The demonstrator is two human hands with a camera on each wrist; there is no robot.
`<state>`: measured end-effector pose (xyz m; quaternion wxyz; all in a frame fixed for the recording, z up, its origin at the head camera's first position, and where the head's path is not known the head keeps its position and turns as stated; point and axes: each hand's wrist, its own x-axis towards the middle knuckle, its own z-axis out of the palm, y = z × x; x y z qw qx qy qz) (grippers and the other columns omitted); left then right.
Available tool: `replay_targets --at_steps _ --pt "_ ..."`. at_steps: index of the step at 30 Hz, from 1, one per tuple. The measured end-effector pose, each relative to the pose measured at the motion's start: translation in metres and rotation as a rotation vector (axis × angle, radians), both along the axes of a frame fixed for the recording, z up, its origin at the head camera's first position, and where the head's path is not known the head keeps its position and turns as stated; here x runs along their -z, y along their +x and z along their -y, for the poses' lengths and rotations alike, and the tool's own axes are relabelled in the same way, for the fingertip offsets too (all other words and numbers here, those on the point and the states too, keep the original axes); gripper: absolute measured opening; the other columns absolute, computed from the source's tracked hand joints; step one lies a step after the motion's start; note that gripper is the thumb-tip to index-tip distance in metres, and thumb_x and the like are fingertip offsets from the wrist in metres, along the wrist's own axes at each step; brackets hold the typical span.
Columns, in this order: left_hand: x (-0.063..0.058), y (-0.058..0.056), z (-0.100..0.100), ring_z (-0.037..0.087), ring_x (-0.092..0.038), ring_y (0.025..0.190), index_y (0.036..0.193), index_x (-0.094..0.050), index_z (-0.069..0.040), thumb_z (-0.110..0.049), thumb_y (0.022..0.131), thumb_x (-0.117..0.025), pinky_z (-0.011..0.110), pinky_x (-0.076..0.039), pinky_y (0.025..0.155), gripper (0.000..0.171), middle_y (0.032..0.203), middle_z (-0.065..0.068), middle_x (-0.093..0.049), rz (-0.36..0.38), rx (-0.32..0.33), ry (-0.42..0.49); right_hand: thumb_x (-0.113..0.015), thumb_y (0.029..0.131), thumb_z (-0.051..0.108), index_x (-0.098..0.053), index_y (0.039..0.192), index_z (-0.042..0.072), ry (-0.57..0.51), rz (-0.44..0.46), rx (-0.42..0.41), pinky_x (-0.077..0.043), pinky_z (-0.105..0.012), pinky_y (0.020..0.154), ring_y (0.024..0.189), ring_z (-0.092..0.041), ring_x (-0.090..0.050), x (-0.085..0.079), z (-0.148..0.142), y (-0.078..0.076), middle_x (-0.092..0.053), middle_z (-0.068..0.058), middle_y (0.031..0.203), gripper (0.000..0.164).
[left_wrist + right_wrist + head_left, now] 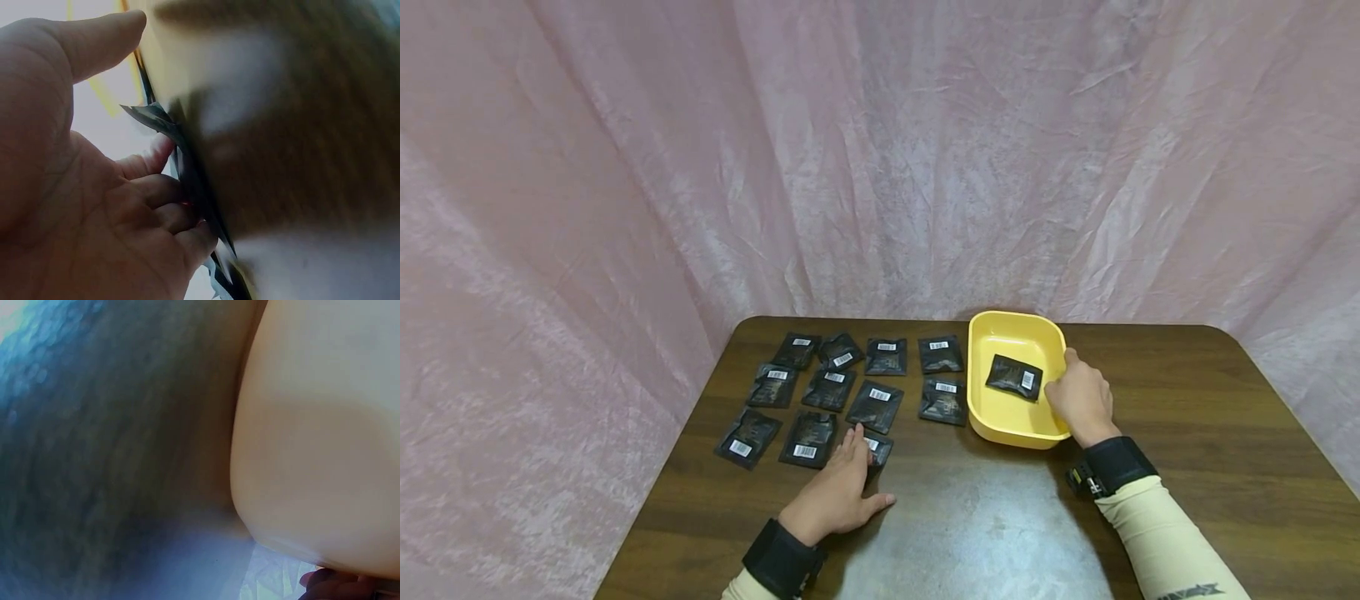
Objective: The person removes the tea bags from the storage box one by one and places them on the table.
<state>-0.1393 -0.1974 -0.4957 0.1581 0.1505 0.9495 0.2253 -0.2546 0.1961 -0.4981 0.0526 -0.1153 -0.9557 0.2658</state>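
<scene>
Over the near end of several flat black sachets, my left hand [838, 489] is spread with its thumb apart. Its fingers rest on a black sachet [877, 450] that they partly cover. In the left wrist view the fingers [165, 190] lie against that sachet's edge, with one corner lifting up. My right hand [1084, 398] grips the right rim of a yellow plastic tray [1017, 435]. One black sachet [1015, 377] with a white barcode label lies in the tray. The tray's side wall [319, 437] fills much of the right wrist view, where only a few fingertips show.
Other black sachets, such as one [875, 406] just beyond my left hand and one [942, 401] beside the tray, lie in loose rows on the brown wooden table [1195, 400]. A pink curtain [910, 167] hangs behind the table's far edge.
</scene>
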Motion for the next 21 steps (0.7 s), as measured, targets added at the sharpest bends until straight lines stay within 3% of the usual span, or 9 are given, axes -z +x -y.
replay_targets --at_steps 4,8,16,21 --pt "-0.001 -0.001 0.001 0.048 -0.014 0.166 0.132 -0.055 0.001 -0.046 0.097 -0.076 0.062 -0.023 0.133 0.063 0.176 0.033 -0.011 -0.011 0.001 0.012 -0.057 0.092 0.013 -0.041 0.158 -0.005 -0.003 0.017 -0.005 -0.052 -0.053 0.069 0.092 -0.049 -0.069 -0.001 -0.001 0.0 -0.067 -0.039 0.125 0.07" --pt "-0.001 -0.004 0.003 0.048 -0.018 0.165 0.113 -0.053 -0.011 -0.045 0.098 -0.076 0.063 -0.027 0.131 0.043 0.175 0.034 -0.015 -0.029 0.014 0.02 -0.057 0.091 0.013 -0.043 0.157 -0.004 -0.002 0.009 -0.008 -0.052 -0.054 0.067 0.09 -0.05 -0.069 -0.001 -0.001 0.0 -0.067 -0.04 0.122 0.069" --pt "-0.009 -0.007 0.008 0.05 -0.031 0.161 0.115 -0.06 -0.013 -0.045 0.099 -0.075 0.064 -0.036 0.126 0.038 0.171 0.035 -0.029 -0.064 0.06 0.001 -0.057 0.091 0.012 -0.042 0.158 -0.005 0.001 0.002 -0.011 -0.052 -0.055 0.068 0.092 -0.052 -0.069 -0.002 -0.001 0.0 -0.067 -0.041 0.125 0.071" --pt "-0.014 -0.007 0.007 0.05 -0.036 0.159 0.129 -0.063 -0.009 -0.046 0.101 -0.073 0.066 -0.039 0.123 0.047 0.168 0.033 -0.037 -0.073 0.054 -0.029 -0.057 0.092 0.012 -0.04 0.16 -0.005 0.004 0.012 -0.012 -0.052 -0.055 0.07 0.092 -0.05 -0.069 -0.002 0.0 0.0 -0.066 -0.041 0.128 0.073"
